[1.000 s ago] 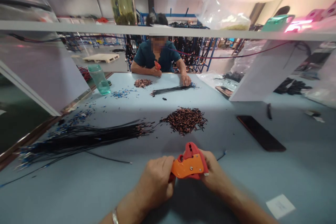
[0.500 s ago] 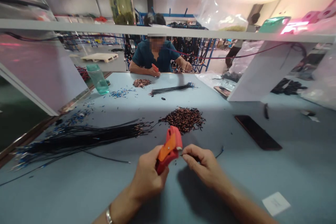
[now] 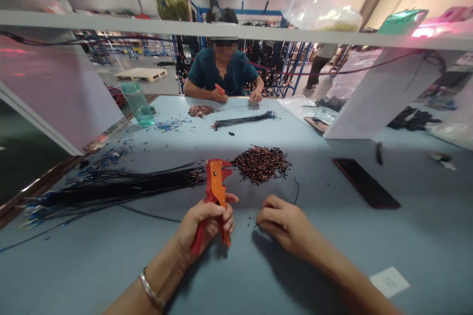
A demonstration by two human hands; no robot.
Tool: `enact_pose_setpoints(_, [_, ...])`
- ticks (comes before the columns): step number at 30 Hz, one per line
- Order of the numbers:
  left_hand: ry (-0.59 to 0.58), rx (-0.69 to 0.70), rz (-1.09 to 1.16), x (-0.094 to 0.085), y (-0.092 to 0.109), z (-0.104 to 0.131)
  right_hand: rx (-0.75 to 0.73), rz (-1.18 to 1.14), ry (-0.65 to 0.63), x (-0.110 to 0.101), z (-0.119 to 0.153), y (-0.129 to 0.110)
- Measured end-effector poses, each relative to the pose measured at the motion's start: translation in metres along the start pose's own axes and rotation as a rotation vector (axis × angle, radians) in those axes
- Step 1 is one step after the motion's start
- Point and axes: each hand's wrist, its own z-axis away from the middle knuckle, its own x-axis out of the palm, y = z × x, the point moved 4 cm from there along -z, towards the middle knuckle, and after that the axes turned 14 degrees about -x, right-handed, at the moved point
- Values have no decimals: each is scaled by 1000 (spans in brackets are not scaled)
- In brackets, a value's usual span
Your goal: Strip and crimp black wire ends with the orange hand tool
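Note:
My left hand (image 3: 209, 224) is wrapped round the handles of a red and orange wire stripper (image 3: 216, 184), whose jaws point up and to the right. Fingers pinched, my right hand (image 3: 283, 219) holds a thin black wire (image 3: 297, 189); its blue-tipped end sticks up behind the knuckles and a short end pokes out at the fingertips. A few tiny dark scraps lie on the table beside those fingertips. Beyond the hands is a heap of black and copper-coloured cut ends (image 3: 262, 164). To the left lies a bundle of black wires (image 3: 129, 184) with blue tips.
A dark phone (image 3: 365, 183) and a white paper slip (image 3: 389, 281) lie on the right. Across the table a person (image 3: 221, 71) holds a red tool near a smaller wire bundle (image 3: 244, 119). A shelf (image 3: 240, 31) spans overhead. A green bottle (image 3: 138, 103) stands back left.
The wire stripper has moved left, away from my right hand, and turned so that its flat side shows. My right hand keeps its pinch, and the wire's blue end now points upward.

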Motion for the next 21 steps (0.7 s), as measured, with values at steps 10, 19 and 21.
enact_pose_setpoints(10, [-7,-32,39,2,-3,0,305,435,201,6,6,23])
enact_pose_setpoints(19, [-13,-49,42,-1,-7,-3,80,161,-66,2,4,17])
enact_pose_setpoints(21, [-8,-57,44,0,-7,-2,61,141,-105,1,4,16])
